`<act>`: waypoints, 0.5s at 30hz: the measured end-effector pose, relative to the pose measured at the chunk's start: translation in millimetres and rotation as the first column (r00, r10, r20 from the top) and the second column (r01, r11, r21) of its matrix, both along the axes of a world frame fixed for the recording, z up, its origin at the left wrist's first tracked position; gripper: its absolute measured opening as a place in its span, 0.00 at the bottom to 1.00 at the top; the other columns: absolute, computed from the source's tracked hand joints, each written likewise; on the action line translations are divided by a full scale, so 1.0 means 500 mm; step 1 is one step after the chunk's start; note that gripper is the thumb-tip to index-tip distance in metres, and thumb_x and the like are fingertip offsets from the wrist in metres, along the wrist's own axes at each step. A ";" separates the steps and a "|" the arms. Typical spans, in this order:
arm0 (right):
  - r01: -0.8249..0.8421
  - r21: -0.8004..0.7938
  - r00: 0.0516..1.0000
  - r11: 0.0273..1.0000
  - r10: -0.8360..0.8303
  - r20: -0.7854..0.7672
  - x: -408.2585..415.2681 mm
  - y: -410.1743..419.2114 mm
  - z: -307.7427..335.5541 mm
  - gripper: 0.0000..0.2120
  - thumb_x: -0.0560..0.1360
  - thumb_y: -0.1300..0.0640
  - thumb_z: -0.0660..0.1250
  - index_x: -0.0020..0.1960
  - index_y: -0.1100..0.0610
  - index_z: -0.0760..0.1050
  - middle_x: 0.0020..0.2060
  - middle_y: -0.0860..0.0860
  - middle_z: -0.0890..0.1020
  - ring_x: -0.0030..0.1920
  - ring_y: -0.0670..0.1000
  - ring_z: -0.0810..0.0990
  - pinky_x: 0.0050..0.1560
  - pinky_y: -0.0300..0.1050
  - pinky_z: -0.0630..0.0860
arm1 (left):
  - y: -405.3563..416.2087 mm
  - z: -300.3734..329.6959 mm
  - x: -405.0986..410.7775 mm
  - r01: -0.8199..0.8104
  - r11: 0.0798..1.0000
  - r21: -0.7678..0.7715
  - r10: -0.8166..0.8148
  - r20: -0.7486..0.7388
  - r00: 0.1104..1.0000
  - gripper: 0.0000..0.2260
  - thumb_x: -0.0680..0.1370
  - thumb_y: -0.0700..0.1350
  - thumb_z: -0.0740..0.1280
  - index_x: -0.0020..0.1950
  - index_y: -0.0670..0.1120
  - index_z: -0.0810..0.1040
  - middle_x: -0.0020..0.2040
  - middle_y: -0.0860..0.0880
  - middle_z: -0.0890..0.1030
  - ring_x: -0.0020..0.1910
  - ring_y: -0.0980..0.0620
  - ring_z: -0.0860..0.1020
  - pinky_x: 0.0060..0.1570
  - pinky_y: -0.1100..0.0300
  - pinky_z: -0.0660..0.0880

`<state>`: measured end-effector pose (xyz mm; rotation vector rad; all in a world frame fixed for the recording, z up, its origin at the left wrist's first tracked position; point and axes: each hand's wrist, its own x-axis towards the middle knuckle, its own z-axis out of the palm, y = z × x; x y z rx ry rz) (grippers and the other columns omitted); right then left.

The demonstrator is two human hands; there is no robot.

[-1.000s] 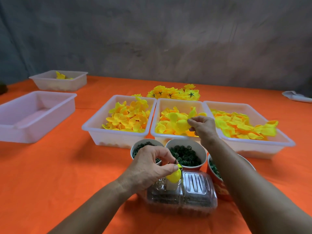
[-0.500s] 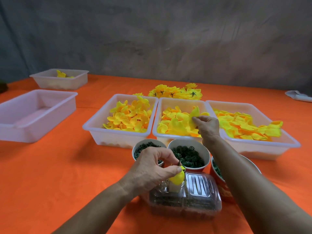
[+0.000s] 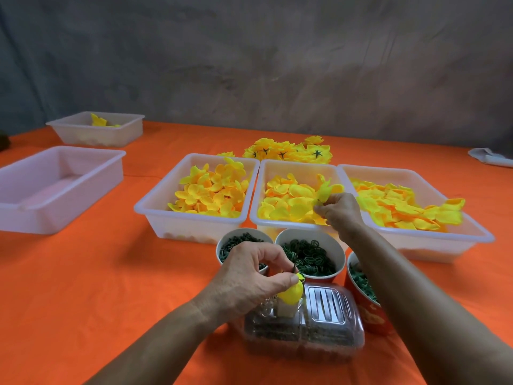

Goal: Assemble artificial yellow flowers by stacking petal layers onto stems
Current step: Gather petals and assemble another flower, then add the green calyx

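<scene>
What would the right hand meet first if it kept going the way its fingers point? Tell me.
The right hand, pinching a petal layer, points left and away over the middle bin. It would probably meet that bin's petal pile first; depth is unclear.

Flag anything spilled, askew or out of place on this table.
One petal layer droops over the front right rim of the right tray, half out. A loose pile of finished flowers lies on the cloth behind the trays, in no bin. Nothing else stands out.
</scene>
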<state>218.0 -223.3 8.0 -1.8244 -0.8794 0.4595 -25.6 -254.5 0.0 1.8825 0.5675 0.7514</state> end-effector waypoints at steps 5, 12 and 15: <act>0.053 0.019 0.999 0.998 -0.053 -0.003 0.006 -0.005 0.002 0.06 0.71 0.62 0.73 0.42 0.66 0.80 0.29 0.56 0.77 0.27 0.49 0.71 0.30 0.41 0.66 | -0.001 0.000 0.001 0.001 1.000 -0.008 -0.001 0.002 1.000 0.03 0.68 0.46 0.74 0.39 0.48 0.82 0.39 0.45 0.82 0.39 0.56 0.78 0.46 0.60 0.77; 0.110 0.004 0.990 0.994 -0.110 0.090 0.007 -0.002 -0.006 0.09 0.68 0.58 0.76 0.37 0.63 0.80 0.34 0.56 0.81 0.38 0.53 0.78 0.39 0.44 0.73 | 0.002 0.003 0.000 0.018 1.000 -0.006 -0.018 0.007 1.000 0.03 0.69 0.43 0.75 0.38 0.50 0.82 0.39 0.44 0.82 0.39 0.57 0.78 0.43 0.66 0.75; 0.159 -0.145 0.955 0.977 -0.116 0.272 0.004 0.005 -0.002 0.13 0.69 0.57 0.75 0.33 0.64 0.76 0.35 0.59 0.79 0.39 0.56 0.76 0.39 0.50 0.72 | 0.001 0.004 0.000 0.016 1.000 -0.004 -0.016 0.007 1.000 0.02 0.68 0.46 0.74 0.37 0.52 0.82 0.40 0.44 0.82 0.39 0.56 0.79 0.45 0.58 0.77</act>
